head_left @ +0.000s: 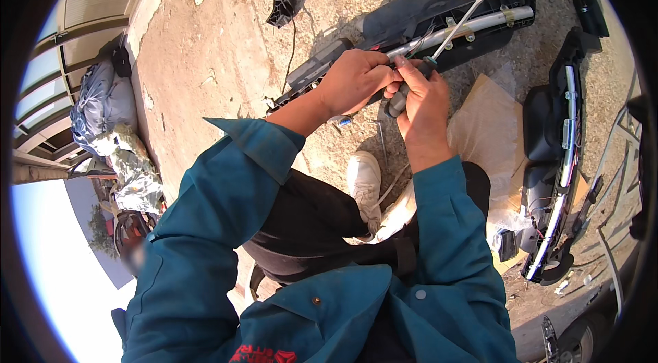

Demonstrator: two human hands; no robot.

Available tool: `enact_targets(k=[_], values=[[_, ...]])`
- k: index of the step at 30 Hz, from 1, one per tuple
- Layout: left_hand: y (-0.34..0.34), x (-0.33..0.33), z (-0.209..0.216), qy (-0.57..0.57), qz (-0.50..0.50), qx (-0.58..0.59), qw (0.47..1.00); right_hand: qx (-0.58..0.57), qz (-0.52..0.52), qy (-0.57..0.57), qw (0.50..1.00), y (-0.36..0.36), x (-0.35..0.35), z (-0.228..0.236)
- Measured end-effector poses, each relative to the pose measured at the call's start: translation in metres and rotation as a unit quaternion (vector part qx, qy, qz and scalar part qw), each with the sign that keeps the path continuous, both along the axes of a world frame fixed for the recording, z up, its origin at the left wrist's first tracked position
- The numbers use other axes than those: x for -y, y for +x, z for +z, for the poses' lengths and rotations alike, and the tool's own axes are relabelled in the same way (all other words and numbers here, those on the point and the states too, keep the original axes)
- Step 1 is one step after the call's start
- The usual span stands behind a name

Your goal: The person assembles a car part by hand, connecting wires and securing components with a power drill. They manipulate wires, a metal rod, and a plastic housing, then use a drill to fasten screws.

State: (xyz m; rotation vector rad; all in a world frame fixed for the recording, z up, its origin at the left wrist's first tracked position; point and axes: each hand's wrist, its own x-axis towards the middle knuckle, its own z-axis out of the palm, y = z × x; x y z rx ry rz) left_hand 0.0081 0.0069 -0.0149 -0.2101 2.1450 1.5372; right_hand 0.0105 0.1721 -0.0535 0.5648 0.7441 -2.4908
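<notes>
Sunlit rough ground (229, 47) spreads below; right hand (425, 106) grips a screwdriver (460, 27), left hand (356, 82) curls, its hold unclear.

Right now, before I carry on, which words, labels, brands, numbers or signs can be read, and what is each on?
Teal jacket, front: red lettering beside a red emblem, at the picture's lower edge; I don't copy out printed wording.
Screwdriver in the right hand: no readable marking.
Long black part beyond the hands: any marking is too small to read.
</notes>
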Motion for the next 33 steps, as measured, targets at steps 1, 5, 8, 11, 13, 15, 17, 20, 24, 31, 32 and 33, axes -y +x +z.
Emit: enact_targets(k=[1,5,8,11,13,15,17,20,24,31,32,33], values=[[-0.001,-0.002,0.003,-0.003,-0.002,0.013,1.000,0.006,-0.005,0.000,1.000,0.000,0.000,-0.001],[0.002,0.000,0.002,0.026,0.011,0.007,1.000,0.020,-0.013,-0.002,1.000,-0.002,0.002,-0.002],[0.002,0.000,0.001,-0.137,-0.057,-0.094,0.985,0.028,-0.019,-0.029,0.999,-0.012,-0.004,-0.013],[0.003,0.000,0.011,-0.177,-0.083,-0.129,0.972,-0.002,0.017,0.000,1.000,-0.011,-0.005,-0.006],[0.001,-0.008,0.023,-0.197,-0.091,-0.096,0.971,-0.016,0.061,0.027,0.998,-0.007,-0.010,-0.004],[0.000,-0.010,0.026,-0.250,-0.129,-0.111,0.953,-0.024,0.089,0.042,0.995,-0.007,-0.010,-0.001],[0.003,-0.010,0.025,-0.287,-0.151,-0.137,0.936,-0.029,0.095,0.046,0.994,-0.007,-0.008,0.001],[0.003,-0.002,0.017,-0.330,-0.172,-0.198,0.907,-0.016,0.072,0.053,0.996,-0.011,-0.005,0.001],[0.004,0.000,0.021,-0.310,-0.176,-0.221,0.908,0.002,0.075,0.032,0.997,-0.011,-0.007,0.004],[0.004,0.000,0.024,-0.368,-0.214,-0.244,0.871,0.009,0.071,0.029,0.997,-0.008,-0.005,0.001],[0.004,-0.001,0.025,-0.309,-0.176,-0.205,0.912,0.007,0.073,0.027,0.997,-0.008,-0.007,0.001],[0.007,-0.004,0.026,-0.248,-0.135,-0.163,0.945,0.006,0.077,0.025,0.997,-0.008,-0.007,0.004]])
